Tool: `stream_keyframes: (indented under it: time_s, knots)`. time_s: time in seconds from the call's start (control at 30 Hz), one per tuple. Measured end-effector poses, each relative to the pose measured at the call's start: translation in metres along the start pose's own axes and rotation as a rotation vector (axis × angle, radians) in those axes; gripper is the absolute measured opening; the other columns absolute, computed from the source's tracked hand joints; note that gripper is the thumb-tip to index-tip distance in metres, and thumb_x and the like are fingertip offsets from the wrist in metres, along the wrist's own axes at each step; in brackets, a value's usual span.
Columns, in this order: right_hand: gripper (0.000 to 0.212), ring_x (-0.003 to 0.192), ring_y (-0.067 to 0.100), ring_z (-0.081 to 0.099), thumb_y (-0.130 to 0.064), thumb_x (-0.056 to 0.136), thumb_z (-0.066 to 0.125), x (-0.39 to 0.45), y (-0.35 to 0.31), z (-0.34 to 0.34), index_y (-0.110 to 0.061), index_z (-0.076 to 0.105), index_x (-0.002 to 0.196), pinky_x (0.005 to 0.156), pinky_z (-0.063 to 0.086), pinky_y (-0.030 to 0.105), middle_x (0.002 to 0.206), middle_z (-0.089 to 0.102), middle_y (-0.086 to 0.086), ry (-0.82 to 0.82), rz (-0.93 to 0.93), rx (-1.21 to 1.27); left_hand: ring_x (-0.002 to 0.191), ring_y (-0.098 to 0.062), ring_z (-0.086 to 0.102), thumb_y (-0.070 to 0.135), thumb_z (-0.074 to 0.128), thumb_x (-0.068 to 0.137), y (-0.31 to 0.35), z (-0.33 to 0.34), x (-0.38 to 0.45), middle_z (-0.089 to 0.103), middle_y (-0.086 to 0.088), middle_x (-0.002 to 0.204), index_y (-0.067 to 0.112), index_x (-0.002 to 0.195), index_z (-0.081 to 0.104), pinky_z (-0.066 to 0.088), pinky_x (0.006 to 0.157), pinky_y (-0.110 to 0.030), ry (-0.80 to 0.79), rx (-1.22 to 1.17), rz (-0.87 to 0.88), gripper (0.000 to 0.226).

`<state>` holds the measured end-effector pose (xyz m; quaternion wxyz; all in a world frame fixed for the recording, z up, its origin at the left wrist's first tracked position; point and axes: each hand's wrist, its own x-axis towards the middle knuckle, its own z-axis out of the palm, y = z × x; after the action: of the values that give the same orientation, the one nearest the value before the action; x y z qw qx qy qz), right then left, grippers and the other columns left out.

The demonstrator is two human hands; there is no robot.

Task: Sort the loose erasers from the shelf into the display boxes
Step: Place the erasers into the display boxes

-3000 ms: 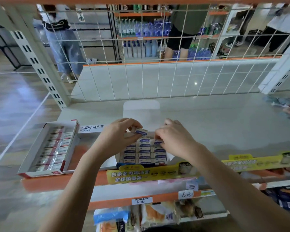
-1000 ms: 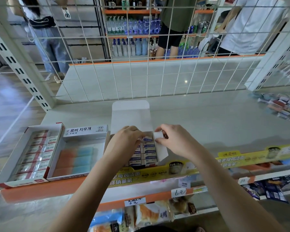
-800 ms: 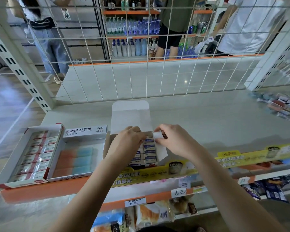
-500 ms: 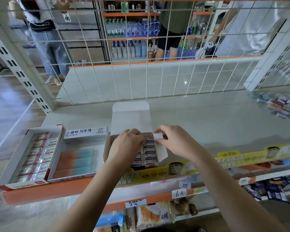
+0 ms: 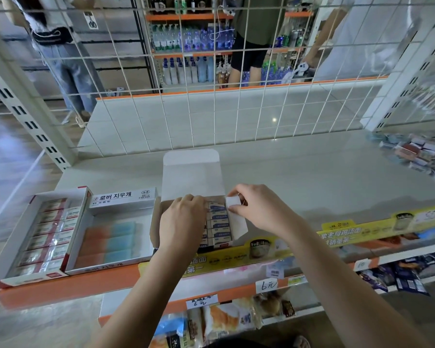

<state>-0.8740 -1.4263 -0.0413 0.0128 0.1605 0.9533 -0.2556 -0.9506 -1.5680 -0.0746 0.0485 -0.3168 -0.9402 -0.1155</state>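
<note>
The erasers (image 5: 217, 223) lay in rows in the middle display box (image 5: 191, 172), directly beneath the fingers. The left hand (image 5: 181, 222) pressed curled fingers onto them, probably to seat the row; its grip could not be determined. The right hand (image 5: 258, 209) pinched the side flap (image 5: 236, 217), holding it clear. Compared with three seconds earlier, the raised eraser was gone.

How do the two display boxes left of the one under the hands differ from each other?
The red-trimmed box at far left is packed with red-and-white sleeved erasers; the white box beside it holds orange-and-blue erasers and shows bare floor. The white box has a printed panel standing at its back; the red-trimmed box shows none. Both lie open at the shelf's front edge.
</note>
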Motion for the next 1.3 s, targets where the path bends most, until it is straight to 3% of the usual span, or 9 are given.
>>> stream_keyframes:
  time_s: [0.1,0.47,0.63,0.87,1.03,1.3]
  knots:
    - [0.039,0.101,0.017,0.057,-0.028,0.091,0.059,0.0,0.0,0.0,-0.015,0.052,0.127,0.078,0.041,0.02,0.119,0.06,0.004,0.0,-0.003,0.014,0.097,-0.015,0.056,0.031,0.035,0.1,0.0,-0.001,0.001,0.062,0.005,0.107,0.02,0.11,0.059,0.035,0.067,-0.023,0.002,0.021,-0.017,0.028]
    - [0.037,0.09,0.013,0.053,-0.025,0.091,0.059,0.007,0.0,0.003,-0.016,0.052,0.126,0.073,0.036,0.018,0.119,0.059,0.004,-0.026,-0.021,0.029,0.082,-0.012,0.049,0.033,0.044,0.096,0.001,-0.006,0.007,0.062,0.006,0.097,0.023,0.097,0.069,0.038,0.062,-0.025,-0.061,-0.033,-0.014,0.027]
    - [0.036,0.067,-0.001,0.04,-0.025,0.091,0.058,0.009,0.003,0.004,-0.017,0.052,0.126,0.055,0.028,0.011,0.1,0.053,-0.002,-0.035,-0.036,0.052,0.081,-0.01,0.046,0.033,0.044,0.097,0.0,-0.007,0.009,0.061,0.007,0.098,0.025,0.1,0.07,0.037,0.061,-0.024,-0.082,-0.044,0.003,0.028]
    - [0.035,0.064,-0.002,0.039,-0.025,0.09,0.06,0.014,0.006,0.004,-0.018,0.053,0.124,0.055,0.029,0.013,0.076,0.039,-0.017,-0.048,-0.032,0.067,0.095,-0.013,0.053,0.037,0.047,0.094,-0.005,-0.005,0.008,0.057,0.007,0.103,0.023,0.101,0.059,0.036,0.067,-0.023,-0.089,-0.157,0.003,0.02]
    - [0.036,0.073,0.005,0.047,-0.026,0.09,0.059,0.011,0.006,0.004,-0.018,0.053,0.125,0.057,0.032,0.012,0.088,0.049,-0.009,-0.039,-0.034,0.074,0.101,-0.015,0.052,0.035,0.045,0.095,0.001,-0.004,0.007,0.057,0.004,0.107,0.022,0.107,0.057,0.041,0.073,-0.025,-0.087,-0.169,-0.022,0.021]
    - [0.036,0.078,0.008,0.049,-0.027,0.09,0.06,0.008,0.008,0.004,-0.018,0.054,0.125,0.058,0.033,0.011,0.09,0.05,-0.008,-0.011,-0.039,0.089,0.105,-0.019,0.053,0.028,0.043,0.097,0.009,-0.001,0.002,0.056,-0.001,0.113,0.019,0.116,0.049,0.046,0.077,-0.03,-0.088,-0.094,-0.049,0.022]
